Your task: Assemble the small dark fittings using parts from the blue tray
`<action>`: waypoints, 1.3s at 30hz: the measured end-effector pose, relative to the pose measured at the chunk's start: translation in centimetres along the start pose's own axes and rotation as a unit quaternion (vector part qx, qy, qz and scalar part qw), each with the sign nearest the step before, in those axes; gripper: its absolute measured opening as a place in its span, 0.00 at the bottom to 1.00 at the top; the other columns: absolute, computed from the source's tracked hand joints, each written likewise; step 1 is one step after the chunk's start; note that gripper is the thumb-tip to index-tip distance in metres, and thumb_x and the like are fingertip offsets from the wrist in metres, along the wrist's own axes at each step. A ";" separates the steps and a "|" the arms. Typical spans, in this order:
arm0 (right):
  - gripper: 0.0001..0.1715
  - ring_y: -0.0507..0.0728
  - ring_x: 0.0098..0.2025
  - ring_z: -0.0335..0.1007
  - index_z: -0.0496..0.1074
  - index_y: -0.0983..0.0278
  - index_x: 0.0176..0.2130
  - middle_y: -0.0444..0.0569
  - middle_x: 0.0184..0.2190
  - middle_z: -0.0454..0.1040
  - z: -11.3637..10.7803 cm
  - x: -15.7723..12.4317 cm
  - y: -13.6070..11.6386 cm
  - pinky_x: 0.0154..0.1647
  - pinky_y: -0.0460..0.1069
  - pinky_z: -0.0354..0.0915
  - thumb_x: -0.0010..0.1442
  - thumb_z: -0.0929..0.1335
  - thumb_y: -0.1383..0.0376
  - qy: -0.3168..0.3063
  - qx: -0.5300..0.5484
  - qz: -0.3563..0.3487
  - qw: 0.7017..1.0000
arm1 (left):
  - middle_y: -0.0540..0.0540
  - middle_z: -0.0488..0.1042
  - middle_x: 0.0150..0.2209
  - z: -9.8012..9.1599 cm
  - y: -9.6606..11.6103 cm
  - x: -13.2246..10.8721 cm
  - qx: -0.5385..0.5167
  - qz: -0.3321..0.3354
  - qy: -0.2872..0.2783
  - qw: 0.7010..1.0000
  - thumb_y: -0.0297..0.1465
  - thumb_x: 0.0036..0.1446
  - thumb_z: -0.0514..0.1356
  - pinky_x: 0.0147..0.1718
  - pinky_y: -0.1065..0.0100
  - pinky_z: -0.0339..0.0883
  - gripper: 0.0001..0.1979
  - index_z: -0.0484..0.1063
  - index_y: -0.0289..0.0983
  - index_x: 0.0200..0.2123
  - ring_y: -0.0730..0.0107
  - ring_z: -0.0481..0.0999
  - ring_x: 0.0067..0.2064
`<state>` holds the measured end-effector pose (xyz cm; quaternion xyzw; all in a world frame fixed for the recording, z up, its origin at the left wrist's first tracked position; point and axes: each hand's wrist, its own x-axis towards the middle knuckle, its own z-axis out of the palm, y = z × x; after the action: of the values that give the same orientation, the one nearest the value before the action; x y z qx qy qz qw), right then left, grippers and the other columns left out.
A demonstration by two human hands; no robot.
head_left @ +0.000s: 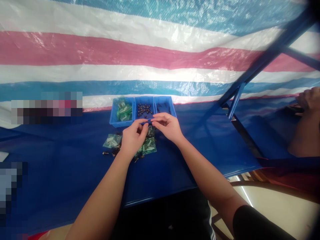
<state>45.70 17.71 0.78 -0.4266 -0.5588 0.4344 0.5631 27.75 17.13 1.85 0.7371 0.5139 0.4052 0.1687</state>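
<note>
My left hand (133, 137) and my right hand (168, 127) meet just in front of three blue bins, fingertips pinched close together. Whatever lies between the fingers is too small to make out. The left bin (113, 115) contains clear and greenish plastic packets (124, 110). In the middle bin (137, 115) is a scatter of small dark and brassy screw-like parts (144, 109). A few thin dark pieces (159, 107) lie in the right bin (163, 100). Below my hands are small bags of metal parts (149, 145), partly hidden by my left hand, with loose screw-like pieces (105, 153) beside them.
A blue-covered table (160, 173) carries everything. Behind it hangs a striped plastic sheet (150, 56). A blue metal frame (246, 75) slants along the right. Another person's hand (308, 100) shows at the far right edge. Another small bag (112, 140) lies left of my left hand.
</note>
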 end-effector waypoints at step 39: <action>0.14 0.56 0.37 0.79 0.80 0.63 0.36 0.50 0.36 0.82 0.0 0.1 0.0 0.41 0.51 0.76 0.53 0.76 0.57 0.019 -0.031 0.000 0.999 | 0.54 0.69 0.22 0.0 -0.2 0.0 -0.017 0.007 -0.007 1.000 0.40 0.64 0.59 0.31 0.74 0.64 0.15 0.79 0.38 0.45 0.75 0.69 0.25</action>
<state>45.65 17.78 0.76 -0.4522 -0.5613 0.4081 0.5603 27.63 17.21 1.76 0.7409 0.5003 0.4096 0.1818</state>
